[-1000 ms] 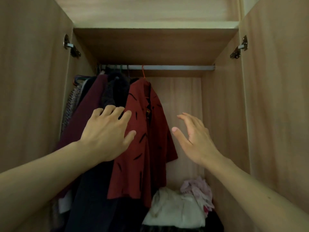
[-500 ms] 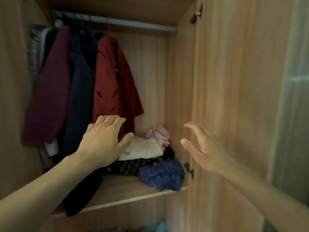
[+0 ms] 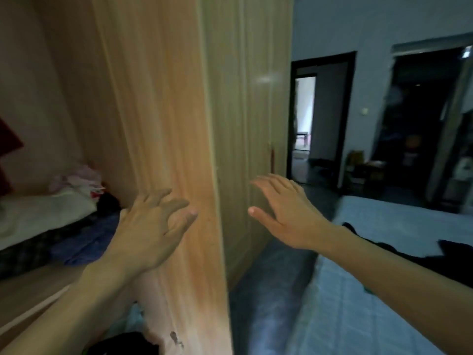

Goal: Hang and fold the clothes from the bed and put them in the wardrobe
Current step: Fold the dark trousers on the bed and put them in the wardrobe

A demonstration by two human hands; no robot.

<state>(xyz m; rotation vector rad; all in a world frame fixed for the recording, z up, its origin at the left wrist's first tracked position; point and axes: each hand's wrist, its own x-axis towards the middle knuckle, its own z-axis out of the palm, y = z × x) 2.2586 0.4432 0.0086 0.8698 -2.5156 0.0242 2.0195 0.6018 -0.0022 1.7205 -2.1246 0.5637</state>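
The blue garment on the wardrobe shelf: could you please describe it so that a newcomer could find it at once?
Look inside the open wardrobe, on the wooden shelf left of its door. A low pile of folded clothes lies there, and the blue garment sits at its front right corner. It alone is blue, crumpled beside a cream piece and dark checked cloth.

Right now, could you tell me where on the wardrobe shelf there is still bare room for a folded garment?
The wardrobe shelf shows bare wood only along its front edge, below the blue garment. Behind that, the checked cloth, cream bundle and pink clothes crowd it up to the open door. The left hand hangs over that corner.
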